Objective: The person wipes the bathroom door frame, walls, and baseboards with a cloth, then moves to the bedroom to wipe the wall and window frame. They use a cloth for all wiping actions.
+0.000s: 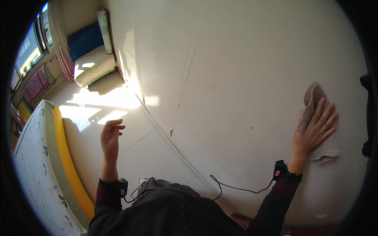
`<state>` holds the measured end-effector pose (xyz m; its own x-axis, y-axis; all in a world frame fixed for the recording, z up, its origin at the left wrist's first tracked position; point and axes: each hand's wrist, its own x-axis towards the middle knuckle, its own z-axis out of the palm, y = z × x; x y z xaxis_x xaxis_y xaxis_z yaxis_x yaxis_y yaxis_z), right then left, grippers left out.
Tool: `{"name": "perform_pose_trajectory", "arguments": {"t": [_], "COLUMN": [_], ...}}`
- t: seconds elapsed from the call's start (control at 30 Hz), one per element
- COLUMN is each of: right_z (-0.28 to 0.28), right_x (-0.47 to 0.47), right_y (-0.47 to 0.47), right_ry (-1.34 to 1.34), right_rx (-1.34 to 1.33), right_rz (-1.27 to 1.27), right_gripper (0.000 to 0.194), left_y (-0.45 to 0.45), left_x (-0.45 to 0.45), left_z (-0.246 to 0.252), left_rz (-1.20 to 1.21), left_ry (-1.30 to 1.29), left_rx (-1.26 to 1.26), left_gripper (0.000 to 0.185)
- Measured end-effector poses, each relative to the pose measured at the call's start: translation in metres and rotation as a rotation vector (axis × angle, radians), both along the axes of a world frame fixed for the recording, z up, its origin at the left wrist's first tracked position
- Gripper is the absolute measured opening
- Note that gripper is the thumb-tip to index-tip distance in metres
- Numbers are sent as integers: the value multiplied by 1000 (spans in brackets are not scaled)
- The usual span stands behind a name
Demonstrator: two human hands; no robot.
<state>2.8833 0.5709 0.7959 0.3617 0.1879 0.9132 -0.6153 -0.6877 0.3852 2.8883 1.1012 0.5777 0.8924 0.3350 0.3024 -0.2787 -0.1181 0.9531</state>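
My right hand lies spread against a white wall, pressing a grey-beige cloth flat to it. One fold of the cloth stands up between the thumb and the fingers. Small yellow marks dot the wall to the left of this hand. Farther left are thin scratches and a torn spot in the wall surface. My left hand hangs in the air above the tiled floor, its fingers loosely bent and nothing in them.
A bed with a leaf-patterned cover and yellow edge stands at left. Beyond it are a cushioned seat, pink curtain and radiator. A black cable runs from my right wrist device. A baseboard follows the wall.
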Motion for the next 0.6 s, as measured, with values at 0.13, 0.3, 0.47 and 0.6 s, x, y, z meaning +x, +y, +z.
{"name": "perform_pose_trajectory", "arguments": {"t": [0.13,0.3,0.47,0.6], "right_z": [43,83,95,109], "right_x": [69,137,197,219], "right_y": [39,97,142,175], "right_ry": [-76,-243,-193,-188], "right_rx": [-69,-263,-308,-357], "right_rz": [-441,-484,-436,-379], "right_gripper": [67,63,61,62], "left_y": [35,90,148,191], "left_x": [5,12,9,2], "left_z": [-16,-29,-53,-72], "left_rz": [37,117,225,303], "left_ry": [16,95,141,203], "left_rx": [-175,-227,-260,-294], "left_gripper": [28,28,30,31]}}
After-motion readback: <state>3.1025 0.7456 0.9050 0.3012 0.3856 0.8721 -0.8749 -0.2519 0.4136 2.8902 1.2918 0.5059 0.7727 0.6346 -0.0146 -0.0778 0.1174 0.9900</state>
